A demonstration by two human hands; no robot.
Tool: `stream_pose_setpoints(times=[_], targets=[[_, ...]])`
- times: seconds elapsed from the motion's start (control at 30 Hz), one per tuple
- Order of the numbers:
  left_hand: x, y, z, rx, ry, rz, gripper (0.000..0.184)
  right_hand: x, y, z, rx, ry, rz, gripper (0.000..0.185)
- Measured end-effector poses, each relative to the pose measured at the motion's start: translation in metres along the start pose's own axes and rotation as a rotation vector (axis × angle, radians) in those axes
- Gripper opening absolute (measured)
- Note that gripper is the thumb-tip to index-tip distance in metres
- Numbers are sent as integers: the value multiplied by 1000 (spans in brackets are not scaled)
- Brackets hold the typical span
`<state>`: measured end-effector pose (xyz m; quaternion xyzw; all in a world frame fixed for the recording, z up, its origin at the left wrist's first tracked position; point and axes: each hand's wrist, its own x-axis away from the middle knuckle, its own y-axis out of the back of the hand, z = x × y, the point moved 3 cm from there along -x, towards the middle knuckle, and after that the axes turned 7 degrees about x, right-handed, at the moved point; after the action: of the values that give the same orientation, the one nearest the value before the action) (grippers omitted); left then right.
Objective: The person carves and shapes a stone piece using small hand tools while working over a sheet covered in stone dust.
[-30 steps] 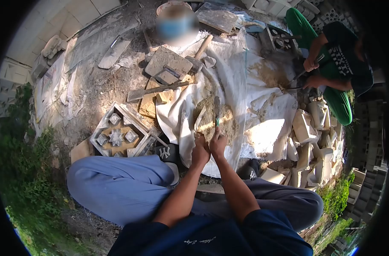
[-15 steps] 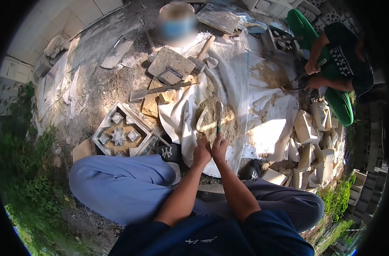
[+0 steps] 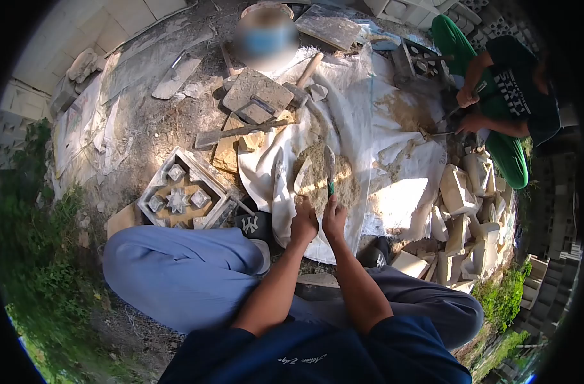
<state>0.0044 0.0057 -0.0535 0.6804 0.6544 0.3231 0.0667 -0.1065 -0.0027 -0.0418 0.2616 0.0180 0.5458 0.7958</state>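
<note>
My right hand (image 3: 333, 217) is closed round the green handle of a trowel (image 3: 330, 165), its narrow blade pointing away from me. Close beside it, my left hand (image 3: 304, 221) is also closed, on a flat tool with a pale, mortar-smeared blade (image 3: 301, 178); its handle is hidden in the fist. Both blades are over a heap of grey-brown mortar (image 3: 346, 190) on a white plastic sheet (image 3: 362, 96). To the left lies a square mould (image 3: 178, 200) with a star pattern.
A hammer (image 3: 209, 139), a mallet (image 3: 301, 83) and a flat square board (image 3: 257, 93) lie ahead. Beyond them stands a bucket (image 3: 266, 38). Broken pale blocks (image 3: 462, 192) are piled at right. A co-worker in green trousers (image 3: 510, 153) sits far right, tools in hand.
My hands have drawn slightly apart. The trowel in my right hand has turned, so more of its blade face shows. The co-worker's hands have shifted a little.
</note>
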Motion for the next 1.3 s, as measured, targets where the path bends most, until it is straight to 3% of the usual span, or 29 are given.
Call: stream_pose_setpoints(times=[0.07,0.1,0.17,0.27,0.37,0.43,0.5,0.57,0.63,0.67,0.73,0.83,0.9,0.97,1.03,1.1,1.17,1.2,1.3], targets=[[-3,0,-2,-5,13,48,43,-2,-1,-19,173,15,26,70],[-4,-2,1,21,99,54,43,0,-2,-28,372,-113,78,76],[-2,0,2,44,180,59,44,1,-9,-68,481,-160,47,72],[4,13,-14,2,117,-5,39,1,-4,-50,387,-211,85,81],[-1,9,-6,18,138,78,38,-1,-2,-22,246,-221,77,80],[-5,-3,13,51,241,59,37,-3,-6,-20,186,-200,58,78],[-6,-1,7,-1,16,55,40,-5,-8,-12,-57,-58,18,74],[-3,2,0,45,112,67,41,-6,-10,-29,19,-34,38,78],[-3,5,-5,87,196,80,42,-7,-14,-57,465,-239,101,80],[-1,5,-6,57,181,58,42,-7,-15,-75,410,-281,138,82],[-2,5,-3,-12,87,6,43,-7,-2,-37,419,-286,134,82],[-3,4,1,18,160,33,44,-3,1,-14,389,-210,55,83],[-5,0,7,64,219,47,45,-9,3,-6,212,-139,0,78],[-5,-6,13,132,99,27,46,-14,1,-3,112,-112,-4,72],[-5,-3,9,147,148,38,46,-17,2,4,-134,3,-46,68],[-4,-1,6,158,192,52,47,-17,2,-18,4,11,-33,71],[-3,1,5,60,171,56,46,-11,-4,-49,461,-189,68,79],[-3,2,1,5,142,8,46,-5,-7,-54,461,-325,52,86],[-2,4,1,15,191,10,42,-5,-1,-57,414,-377,66,86]])
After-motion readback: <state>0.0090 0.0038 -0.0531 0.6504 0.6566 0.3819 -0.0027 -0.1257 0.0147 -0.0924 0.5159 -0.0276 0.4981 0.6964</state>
